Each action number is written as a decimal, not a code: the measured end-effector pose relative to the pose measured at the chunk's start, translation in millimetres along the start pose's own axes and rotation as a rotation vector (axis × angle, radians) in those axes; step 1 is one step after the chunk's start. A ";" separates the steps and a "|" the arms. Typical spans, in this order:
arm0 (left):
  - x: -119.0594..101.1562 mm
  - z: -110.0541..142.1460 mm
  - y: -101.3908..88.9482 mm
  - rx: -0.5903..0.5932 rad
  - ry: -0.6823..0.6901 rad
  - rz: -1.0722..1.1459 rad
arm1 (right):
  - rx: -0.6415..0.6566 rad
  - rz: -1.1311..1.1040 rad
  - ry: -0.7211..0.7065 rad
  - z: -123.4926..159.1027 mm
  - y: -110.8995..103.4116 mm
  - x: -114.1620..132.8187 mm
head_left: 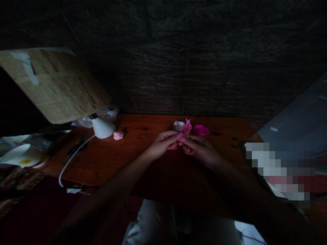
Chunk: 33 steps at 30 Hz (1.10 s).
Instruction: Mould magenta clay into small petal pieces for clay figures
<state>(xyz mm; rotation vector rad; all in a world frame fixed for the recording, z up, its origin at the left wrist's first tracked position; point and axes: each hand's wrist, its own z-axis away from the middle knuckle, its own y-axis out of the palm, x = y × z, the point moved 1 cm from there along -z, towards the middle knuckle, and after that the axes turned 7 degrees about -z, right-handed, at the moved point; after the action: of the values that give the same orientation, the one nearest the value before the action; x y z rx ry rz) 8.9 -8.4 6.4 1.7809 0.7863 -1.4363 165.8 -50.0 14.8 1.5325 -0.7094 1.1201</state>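
Observation:
Over the wooden table my left hand and my right hand meet, both closed in a pinch on a small bright pink piece that looks like modelling clay. Under the left fingers a bit of magenta material shows. Just beyond the hands stands a small pink figure with two thin points on top. To its left lies a whitish, rounded lump. A magenta, leaf-like flat piece rests to its right. The dim light hides finer detail.
At the left of the table stands a lamp with a white base and a newspaper-print shade. A pale pink lump sits beside it. Dark scissors, a cable and a white cup are farther left. A stone-patterned wall rises behind.

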 end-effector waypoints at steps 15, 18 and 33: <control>0.4 0.9 -3.0 -0.005 -0.002 -0.031 | 0.019 0.173 -0.055 1.4 -2.1 0.3; -0.2 -0.1 -3.6 -0.024 0.006 0.006 | -0.014 0.135 -0.039 0.4 -2.2 0.7; -1.7 -1.9 -5.4 -0.107 0.027 0.055 | -0.134 0.101 -0.006 -1.7 -14.4 2.9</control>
<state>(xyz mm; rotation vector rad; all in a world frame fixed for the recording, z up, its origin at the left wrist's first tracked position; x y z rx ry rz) 5.3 -3.8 7.6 1.7303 0.8065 -1.3128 179.1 -44.2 11.7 1.4003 -0.8567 1.1205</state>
